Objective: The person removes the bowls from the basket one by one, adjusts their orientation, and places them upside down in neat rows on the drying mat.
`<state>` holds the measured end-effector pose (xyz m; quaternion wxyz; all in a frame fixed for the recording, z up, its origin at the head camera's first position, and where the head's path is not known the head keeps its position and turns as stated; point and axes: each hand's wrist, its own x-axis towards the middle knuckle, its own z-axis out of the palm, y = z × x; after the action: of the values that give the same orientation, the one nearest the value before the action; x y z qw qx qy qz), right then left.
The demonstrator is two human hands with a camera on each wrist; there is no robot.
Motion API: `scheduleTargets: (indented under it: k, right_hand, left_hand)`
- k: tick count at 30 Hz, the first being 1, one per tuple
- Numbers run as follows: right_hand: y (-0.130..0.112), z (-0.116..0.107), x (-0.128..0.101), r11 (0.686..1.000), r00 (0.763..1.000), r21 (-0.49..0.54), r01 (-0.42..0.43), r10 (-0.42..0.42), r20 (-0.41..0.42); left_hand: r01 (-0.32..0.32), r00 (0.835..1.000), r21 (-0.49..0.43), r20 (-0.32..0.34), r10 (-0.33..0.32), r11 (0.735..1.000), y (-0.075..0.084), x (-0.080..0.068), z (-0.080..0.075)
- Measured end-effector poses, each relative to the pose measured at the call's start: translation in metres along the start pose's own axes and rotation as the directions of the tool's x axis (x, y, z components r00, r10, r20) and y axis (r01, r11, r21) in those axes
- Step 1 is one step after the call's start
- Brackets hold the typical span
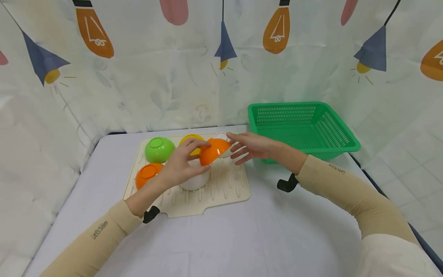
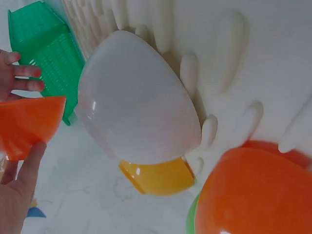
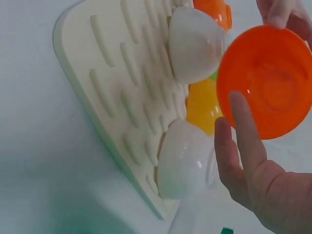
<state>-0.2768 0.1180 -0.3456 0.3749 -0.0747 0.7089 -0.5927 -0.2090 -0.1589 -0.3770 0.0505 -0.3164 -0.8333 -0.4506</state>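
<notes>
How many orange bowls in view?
2. One orange bowl is held tilted in the left hand above the drying mat; the other sits upside down at the mat's front-left corner. None seems hidden.

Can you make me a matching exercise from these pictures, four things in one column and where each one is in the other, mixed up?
Things:
1. green bowl
2. green basket
3. lifted orange bowl
4. drying mat

Places:
A. held tilted in the left hand
B. lying flat under the bowls
C. upside down at the mat's far left corner
D. on the table right of the mat

Pairs: 1-C, 2-D, 3-A, 4-B
</notes>
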Motion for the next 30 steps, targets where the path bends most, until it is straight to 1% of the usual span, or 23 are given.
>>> scheduleTargets:
  k: [1, 2, 3, 5, 7, 9, 11, 12, 13, 15, 17, 21, 25, 28, 29, 30]
  right_hand:
    - [0.000, 0.000, 0.000, 1.000, 1.000, 0.008, 0.001, -0.001, 0.010]
    - [0.001, 0.001, 0.000, 1.000, 1.000, 0.015, 0.003, -0.003, 0.019]
    - [0.001, 0.001, 0.000, 1.000, 1.000, 0.018, 0.006, -0.006, 0.030]
    - [0.002, 0.004, 0.000, 1.000, 0.999, 0.017, 0.011, -0.012, 0.051]
    - [0.003, 0.007, 0.000, 1.000, 0.998, 0.016, 0.017, -0.018, 0.063]
    - [0.005, 0.010, -0.001, 1.000, 0.998, 0.010, 0.022, -0.022, 0.065]
    - [0.007, 0.013, -0.001, 1.000, 0.998, 0.001, 0.022, -0.022, 0.057]
    - [0.008, 0.014, -0.001, 1.000, 0.999, -0.001, 0.018, -0.017, 0.049]
    - [0.009, 0.016, -0.002, 1.000, 0.999, -0.002, 0.013, -0.013, 0.043]
    - [0.011, 0.017, -0.003, 1.000, 1.000, -0.007, 0.007, -0.007, 0.026]
    - [0.013, 0.018, -0.004, 1.000, 1.000, -0.009, 0.009, -0.009, 0.015]
    - [0.015, 0.021, -0.006, 1.000, 1.000, -0.014, 0.028, -0.028, -0.002]
    - [0.014, 0.024, -0.007, 0.999, 0.999, -0.016, 0.035, -0.036, -0.025]
    - [0.014, 0.026, -0.007, 0.999, 0.998, -0.025, 0.033, -0.034, -0.047]
    - [0.014, 0.026, -0.007, 0.999, 0.998, -0.029, 0.031, -0.032, -0.055]
    - [0.013, 0.027, -0.007, 0.999, 0.998, -0.030, 0.029, -0.031, -0.061]
  left_hand:
    - [-0.073, 0.997, 0.085, -0.002, 0.074, 0.994, -0.001, 0.000, 0.000]
    - [-0.143, 0.990, 0.165, 0.005, 0.144, 0.976, -0.002, 0.000, 0.000]
    - [-0.206, 0.978, 0.230, 0.014, 0.208, 0.951, -0.002, -0.001, 0.000]
    - [-0.316, 0.946, 0.337, 0.044, 0.321, 0.887, -0.004, -0.001, 0.000]
    - [-0.408, 0.907, 0.414, 0.084, 0.412, 0.814, -0.005, -0.001, 0.000]
    - [-0.481, 0.868, 0.449, 0.127, 0.480, 0.753, -0.006, 0.000, 0.003]
    - [-0.538, 0.831, 0.472, 0.162, 0.532, 0.698, -0.008, 0.000, 0.006]
    - [-0.562, 0.815, 0.479, 0.178, 0.552, 0.675, -0.009, 0.000, 0.007]
    - [-0.580, 0.800, 0.486, 0.192, 0.568, 0.654, -0.010, 0.000, 0.009]
    - [-0.603, 0.781, 0.493, 0.209, 0.588, 0.626, -0.010, -0.001, 0.011]
    - [-0.612, 0.773, 0.506, 0.222, 0.594, 0.608, -0.010, -0.001, 0.013]
    - [-0.612, 0.773, 0.529, 0.242, 0.586, 0.588, -0.006, -0.002, 0.014]
    - [-0.615, 0.770, 0.540, 0.252, 0.586, 0.575, -0.005, -0.001, 0.015]
    - [-0.611, 0.773, 0.539, 0.246, 0.585, 0.580, -0.005, -0.001, 0.017]
    - [-0.607, 0.777, 0.532, 0.241, 0.581, 0.591, -0.005, -0.001, 0.018]
    - [-0.600, 0.784, 0.521, 0.234, 0.574, 0.607, -0.005, -0.001, 0.019]
